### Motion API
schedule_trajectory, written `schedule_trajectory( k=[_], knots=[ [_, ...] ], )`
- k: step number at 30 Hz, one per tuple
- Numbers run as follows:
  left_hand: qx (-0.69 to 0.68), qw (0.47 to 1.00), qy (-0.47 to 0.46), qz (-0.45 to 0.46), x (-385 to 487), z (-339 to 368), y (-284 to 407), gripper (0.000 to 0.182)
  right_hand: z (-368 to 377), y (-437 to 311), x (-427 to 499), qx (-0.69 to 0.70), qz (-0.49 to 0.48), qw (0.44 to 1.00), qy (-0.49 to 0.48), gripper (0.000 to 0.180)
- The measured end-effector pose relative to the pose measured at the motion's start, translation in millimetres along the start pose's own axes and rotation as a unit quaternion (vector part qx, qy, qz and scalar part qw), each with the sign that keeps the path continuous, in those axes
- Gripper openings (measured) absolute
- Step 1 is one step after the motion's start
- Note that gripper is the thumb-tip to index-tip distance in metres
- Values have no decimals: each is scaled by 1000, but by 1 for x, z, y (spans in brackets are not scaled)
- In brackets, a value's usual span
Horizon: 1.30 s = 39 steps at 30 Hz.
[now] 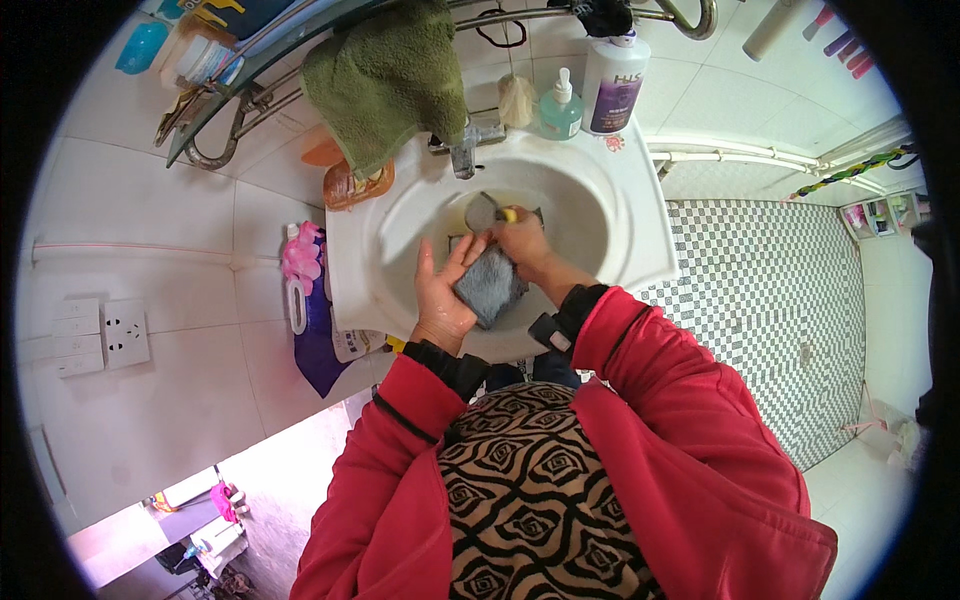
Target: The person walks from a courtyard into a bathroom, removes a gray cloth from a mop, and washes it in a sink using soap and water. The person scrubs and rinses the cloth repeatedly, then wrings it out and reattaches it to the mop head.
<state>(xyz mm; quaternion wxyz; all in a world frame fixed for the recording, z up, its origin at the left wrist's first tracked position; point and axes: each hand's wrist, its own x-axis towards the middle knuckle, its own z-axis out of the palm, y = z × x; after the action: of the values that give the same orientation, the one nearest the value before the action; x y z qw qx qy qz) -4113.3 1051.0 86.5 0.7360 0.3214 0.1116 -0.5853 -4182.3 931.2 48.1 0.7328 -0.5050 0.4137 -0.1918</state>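
Observation:
My right hand (523,238) is curled over the upper part of a wet-looking grey cloth (491,286) inside the white washbasin (604,232). A small yellow piece (511,215) shows at its fingers; I cannot tell what it belongs to. My left hand (442,296) lies palm up beside the cloth, thumb and fingers apart, its fingertips close to my right hand. The palm looks wet. Just beyond the hands is a rounded grey piece (481,213); whether it joins the cloth is unclear. The metal faucet (464,154) stands over the basin's far side.
A green towel (390,82) hangs from the rack, beside the faucet. An orange soap box (358,187) sits at the basin's left corner. A green pump bottle (561,112) and a white-and-purple bottle (615,90) stand back right. A purple detergent bag (319,337) hangs left.

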Motion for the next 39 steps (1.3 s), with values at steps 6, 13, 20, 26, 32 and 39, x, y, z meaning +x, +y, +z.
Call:
schedule_trajectory(
  k=[6, 13, 20, 26, 32, 39],
  knots=[
    [40, 999, 18, -15, 21, -18, 26, 54, 26, 5, -37, -165, -214, 951, -149, 45],
    [60, 994, -62, 67, 9, -27, -2, 48, 44, 3, -31, -353, -324, 877, -25, 40],
    [157, 961, -195, 114, 19, -59, 14, 45, 50, 6, -16, -276, -422, 863, -36, 27],
    [-41, 972, -232, 8, 30, -66, 1, 49, 51, 10, -13, -340, -389, 856, -18, 18],
    [-26, 962, -268, 36, 31, -66, 8, 42, 49, 11, -7, -229, -508, 829, -54, 19],
    [-18, 985, -171, -6, 15, -32, 7, 43, 42, 9, 4, -302, -417, 857, 27, 17]
  ],
)
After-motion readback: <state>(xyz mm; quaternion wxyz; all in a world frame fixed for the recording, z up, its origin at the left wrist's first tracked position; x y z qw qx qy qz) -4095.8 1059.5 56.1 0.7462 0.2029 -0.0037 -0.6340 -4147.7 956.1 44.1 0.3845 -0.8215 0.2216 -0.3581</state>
